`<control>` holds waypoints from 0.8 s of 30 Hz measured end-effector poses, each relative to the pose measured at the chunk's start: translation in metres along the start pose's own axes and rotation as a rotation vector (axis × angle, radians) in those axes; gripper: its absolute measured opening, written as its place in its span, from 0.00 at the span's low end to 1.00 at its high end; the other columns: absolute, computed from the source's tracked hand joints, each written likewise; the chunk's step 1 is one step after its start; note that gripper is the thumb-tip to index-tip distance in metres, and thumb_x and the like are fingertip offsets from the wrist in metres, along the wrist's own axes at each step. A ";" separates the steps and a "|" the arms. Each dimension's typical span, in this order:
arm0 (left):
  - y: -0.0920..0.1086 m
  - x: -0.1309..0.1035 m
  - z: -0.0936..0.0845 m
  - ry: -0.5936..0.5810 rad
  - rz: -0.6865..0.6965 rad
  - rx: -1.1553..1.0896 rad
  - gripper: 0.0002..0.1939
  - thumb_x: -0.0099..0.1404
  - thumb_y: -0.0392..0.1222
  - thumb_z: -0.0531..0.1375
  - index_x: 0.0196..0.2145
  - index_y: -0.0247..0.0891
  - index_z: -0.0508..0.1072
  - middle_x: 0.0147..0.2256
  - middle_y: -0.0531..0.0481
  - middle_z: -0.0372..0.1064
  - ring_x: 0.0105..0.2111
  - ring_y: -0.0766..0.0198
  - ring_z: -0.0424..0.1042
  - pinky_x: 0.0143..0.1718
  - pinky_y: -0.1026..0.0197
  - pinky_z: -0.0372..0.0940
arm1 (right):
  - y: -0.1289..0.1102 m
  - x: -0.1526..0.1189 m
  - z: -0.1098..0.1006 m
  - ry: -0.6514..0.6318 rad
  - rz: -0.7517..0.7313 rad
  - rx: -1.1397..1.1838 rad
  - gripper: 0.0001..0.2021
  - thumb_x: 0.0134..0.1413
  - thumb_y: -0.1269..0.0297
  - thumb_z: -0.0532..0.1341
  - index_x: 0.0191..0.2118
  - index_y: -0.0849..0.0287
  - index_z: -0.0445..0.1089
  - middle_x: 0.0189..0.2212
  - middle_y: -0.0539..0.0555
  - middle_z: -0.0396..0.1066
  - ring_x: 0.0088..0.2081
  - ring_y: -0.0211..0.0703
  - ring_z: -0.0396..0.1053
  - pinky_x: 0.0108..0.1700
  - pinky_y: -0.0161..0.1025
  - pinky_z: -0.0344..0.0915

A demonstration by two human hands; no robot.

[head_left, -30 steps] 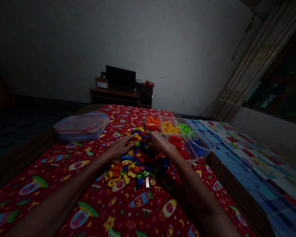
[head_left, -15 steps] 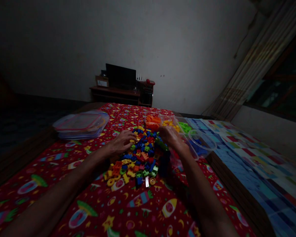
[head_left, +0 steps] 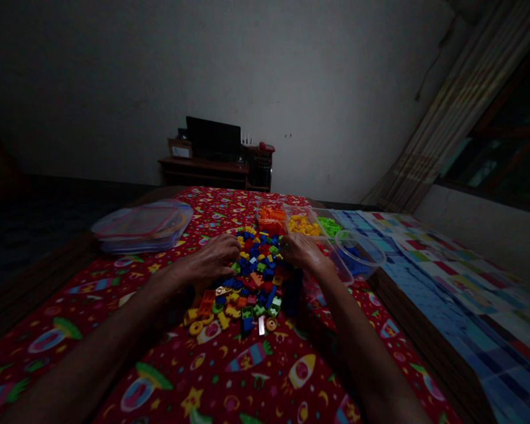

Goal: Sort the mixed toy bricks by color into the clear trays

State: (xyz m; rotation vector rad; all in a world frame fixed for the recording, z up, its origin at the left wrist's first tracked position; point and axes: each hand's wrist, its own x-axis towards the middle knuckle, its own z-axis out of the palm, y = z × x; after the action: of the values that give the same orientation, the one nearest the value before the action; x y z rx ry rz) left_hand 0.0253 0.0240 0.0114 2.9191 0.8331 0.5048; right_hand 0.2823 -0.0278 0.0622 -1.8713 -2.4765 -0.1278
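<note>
A heap of mixed toy building bricks (head_left: 257,266) in blue, red, yellow, green and orange lies on a red patterned cloth (head_left: 229,365). My left hand (head_left: 216,257) is at the heap's left edge with its fingers curled inward; whatever they may hold is hidden. Across from it, my right hand (head_left: 304,250) bends down over the right edge, fingers closed together and their tips in shadow. Just beyond that hand stand clear tubs, one of orange bricks (head_left: 271,218), one of yellow bricks (head_left: 303,225) and one of green bricks (head_left: 330,227).
A round clear tub (head_left: 381,257) with blue bricks stands at the right. Another clear tub (head_left: 348,277) is partly behind my right forearm. Stacked plastic lids (head_left: 141,227) lie at the left. A wooden edge (head_left: 419,330) borders the cloth; a monitor (head_left: 213,139) stands by the wall.
My right hand has moved down slightly, uncovering more of the yellow bricks. My left hand's fingers have curled in and shifted slightly left. A long green piece by the right hand no longer shows.
</note>
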 end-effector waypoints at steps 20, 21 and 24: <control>0.004 0.000 0.027 -0.005 -0.121 -0.114 0.11 0.67 0.46 0.51 0.41 0.38 0.67 0.42 0.45 0.66 0.43 0.58 0.66 0.46 0.57 0.62 | 0.052 0.015 -0.008 0.183 0.127 0.130 0.15 0.61 0.58 0.55 0.45 0.59 0.74 0.41 0.58 0.75 0.40 0.42 0.70 0.37 0.33 0.59; 0.003 -0.001 0.029 -0.002 -0.127 -0.116 0.11 0.67 0.46 0.52 0.41 0.38 0.67 0.42 0.45 0.66 0.43 0.58 0.66 0.46 0.57 0.62 | 0.065 0.020 -0.012 0.174 0.176 0.110 0.15 0.61 0.58 0.55 0.44 0.59 0.74 0.41 0.58 0.75 0.40 0.43 0.70 0.37 0.33 0.60; -0.001 -0.003 0.033 0.012 -0.130 -0.140 0.11 0.67 0.47 0.52 0.42 0.39 0.67 0.42 0.45 0.66 0.43 0.58 0.65 0.46 0.57 0.62 | 0.105 0.036 -0.021 0.127 0.335 0.032 0.15 0.60 0.58 0.55 0.43 0.60 0.76 0.41 0.60 0.76 0.41 0.44 0.72 0.38 0.34 0.61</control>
State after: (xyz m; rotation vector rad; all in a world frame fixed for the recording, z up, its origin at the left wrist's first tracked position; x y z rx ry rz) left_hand 0.0334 0.0240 -0.0205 2.7166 0.9409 0.5473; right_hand 0.3733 0.0338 0.0901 -2.1554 -2.0395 -0.1874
